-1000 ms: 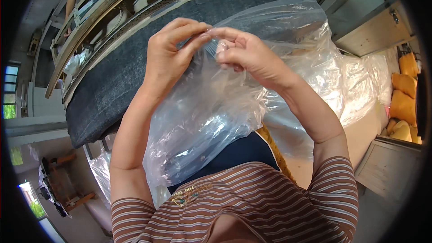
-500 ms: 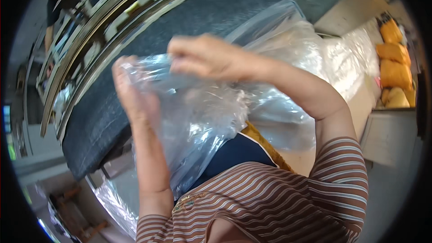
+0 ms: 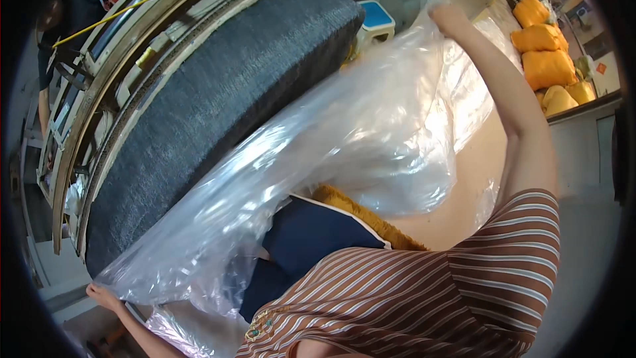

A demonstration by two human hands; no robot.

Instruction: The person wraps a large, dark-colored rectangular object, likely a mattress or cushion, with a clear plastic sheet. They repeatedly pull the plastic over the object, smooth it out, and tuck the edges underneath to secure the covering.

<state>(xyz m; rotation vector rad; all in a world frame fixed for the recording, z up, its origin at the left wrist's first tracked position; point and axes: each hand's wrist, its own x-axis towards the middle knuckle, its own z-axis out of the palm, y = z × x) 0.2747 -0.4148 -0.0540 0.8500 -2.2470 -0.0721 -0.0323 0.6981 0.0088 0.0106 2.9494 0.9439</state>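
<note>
A large sheet of clear plastic film (image 3: 278, 152) is stretched slantwise across my front. Its lower left corner is pinched in my left hand (image 3: 105, 297), low beside the near end of a dark fabric-covered surface (image 3: 225, 73). Up at the right, with the arm reaching far out, my right hand (image 3: 450, 21) is closed on the film's other end. The film hangs in loose folds over my lap between the hands. Whether it is a bag or a single sheet, I cannot tell.
Beyond the dark surface runs a curved frame with rails (image 3: 99, 86), where another person (image 3: 89, 3) works. A blue-topped stool (image 3: 377, 16) stands past the far end. Orange bundles (image 3: 546, 63) are piled at the right, near more clear plastic (image 3: 474, 93). Mustard cushioning (image 3: 344, 202) lies beneath me.
My hands were close together over the dark surface with bunched film between them. They have moved wide apart, left hand down-left and right hand up-right, spreading the film out.
</note>
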